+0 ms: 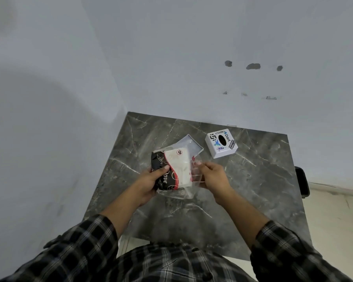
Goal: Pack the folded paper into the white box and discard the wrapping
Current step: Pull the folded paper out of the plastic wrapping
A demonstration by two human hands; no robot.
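A pack of folded white paper (180, 168) sits in a plastic wrapping (167, 180) that is black with red and white print at its left end and clear at its right end. My left hand (151, 182) grips the black end from below and behind. My right hand (210, 176) pinches the loose clear end of the wrapping. The pack is held just above the grey marble table (243, 190). The white box (221, 143), with stickers and an oval slot on top, stands to the upper right. Its flat white lid or base (196, 146) lies behind the pack.
The table stands in a corner against pale walls. A dark object (302, 182) is at the table's right edge, over the light floor. My checked sleeves fill the bottom of the view.
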